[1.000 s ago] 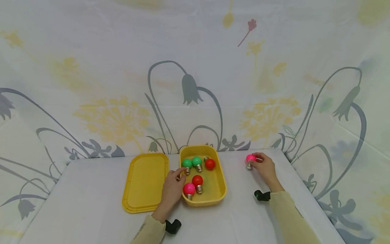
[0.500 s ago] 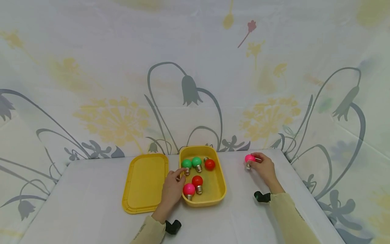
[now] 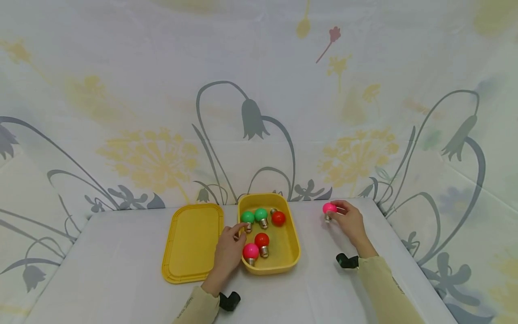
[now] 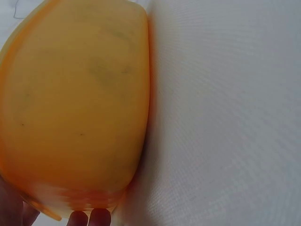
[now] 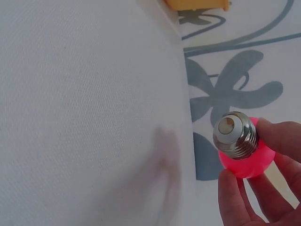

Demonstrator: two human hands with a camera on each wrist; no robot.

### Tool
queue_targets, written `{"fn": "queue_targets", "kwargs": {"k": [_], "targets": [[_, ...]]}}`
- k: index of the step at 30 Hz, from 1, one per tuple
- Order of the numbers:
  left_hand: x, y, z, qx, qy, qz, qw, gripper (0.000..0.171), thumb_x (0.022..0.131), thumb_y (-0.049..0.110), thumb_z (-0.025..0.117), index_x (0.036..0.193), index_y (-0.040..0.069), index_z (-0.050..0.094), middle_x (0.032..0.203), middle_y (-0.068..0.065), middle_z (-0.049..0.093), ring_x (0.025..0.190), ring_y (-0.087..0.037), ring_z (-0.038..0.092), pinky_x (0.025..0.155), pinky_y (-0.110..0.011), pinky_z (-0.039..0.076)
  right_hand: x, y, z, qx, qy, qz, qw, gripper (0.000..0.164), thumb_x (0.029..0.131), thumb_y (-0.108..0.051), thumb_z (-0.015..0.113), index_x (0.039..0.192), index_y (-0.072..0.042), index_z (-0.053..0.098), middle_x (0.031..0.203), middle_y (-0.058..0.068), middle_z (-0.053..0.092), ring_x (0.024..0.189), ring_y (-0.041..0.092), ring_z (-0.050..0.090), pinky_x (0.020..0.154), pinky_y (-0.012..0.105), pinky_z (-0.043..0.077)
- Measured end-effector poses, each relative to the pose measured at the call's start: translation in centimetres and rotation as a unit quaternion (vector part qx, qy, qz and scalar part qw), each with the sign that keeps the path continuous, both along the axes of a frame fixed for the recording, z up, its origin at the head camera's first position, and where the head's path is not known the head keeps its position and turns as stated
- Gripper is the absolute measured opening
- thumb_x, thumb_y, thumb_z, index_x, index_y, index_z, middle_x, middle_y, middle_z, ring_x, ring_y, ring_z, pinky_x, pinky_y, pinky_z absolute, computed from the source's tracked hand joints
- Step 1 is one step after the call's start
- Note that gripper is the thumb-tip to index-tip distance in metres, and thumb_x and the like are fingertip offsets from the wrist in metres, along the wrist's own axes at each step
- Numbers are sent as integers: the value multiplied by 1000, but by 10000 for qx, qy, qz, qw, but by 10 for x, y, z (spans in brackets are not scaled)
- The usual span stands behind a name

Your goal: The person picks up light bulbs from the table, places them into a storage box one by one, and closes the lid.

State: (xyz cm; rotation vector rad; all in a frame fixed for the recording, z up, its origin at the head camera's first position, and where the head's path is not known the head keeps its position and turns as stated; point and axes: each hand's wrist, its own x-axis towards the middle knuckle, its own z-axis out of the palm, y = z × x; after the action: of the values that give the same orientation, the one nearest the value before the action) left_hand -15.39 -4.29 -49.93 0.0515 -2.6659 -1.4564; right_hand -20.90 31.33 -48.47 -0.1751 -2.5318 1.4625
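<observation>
In the head view my right hand (image 3: 351, 222) holds a pink light bulb (image 3: 329, 208) right of the yellow bin (image 3: 299, 252). The right wrist view shows the bulb's metal screw base (image 5: 237, 135) toward the camera, with thumb and fingertips around the pink globe. Its shadow falls on the table below. My left hand (image 3: 229, 252) grips the left side of the bin, index finger over the rim. From the left wrist, fingertips (image 4: 99, 217) press against the bin's outer wall (image 4: 80, 103). Inside lie green bulbs (image 3: 261, 214), red bulbs (image 3: 278, 218) and another pink bulb (image 3: 251, 251).
A flat yellow lid (image 3: 192, 243) lies on the white table (image 3: 121, 270) left of the bin, partly behind my left hand. Patterned cloth (image 3: 259, 90) rises along the back and sides of the table. A black wrist mount (image 3: 229, 301) hangs by each forearm.
My right hand and the pink bulb have shifted slightly left and toward the back, and the bulb's base shows more. The left hand and the bin have stayed put.
</observation>
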Motion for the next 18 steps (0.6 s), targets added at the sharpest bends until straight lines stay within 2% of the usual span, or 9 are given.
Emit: {"fn": "queue_targets", "kwargs": {"k": [8,18], "targets": [[0,0,0,-30,68,-23,10000,28,96,16,61,122,17,71,85,-4,49,72,-19,48,59,-28,40,2,-5,6,43,-16,101,9999,37,91,-10,71,125,0,63,128,20,62,119,36,58,80,17,46],[-1,-1,-3,21,100,-48,9999,28,96,17,61,122,17,71,86,-4,49,73,-19,48,59,-28,41,2,-13,12,267,8,217,9994,38,92,-13,70,127,-2,61,129,19,61,122,37,56,93,45,50]]}}
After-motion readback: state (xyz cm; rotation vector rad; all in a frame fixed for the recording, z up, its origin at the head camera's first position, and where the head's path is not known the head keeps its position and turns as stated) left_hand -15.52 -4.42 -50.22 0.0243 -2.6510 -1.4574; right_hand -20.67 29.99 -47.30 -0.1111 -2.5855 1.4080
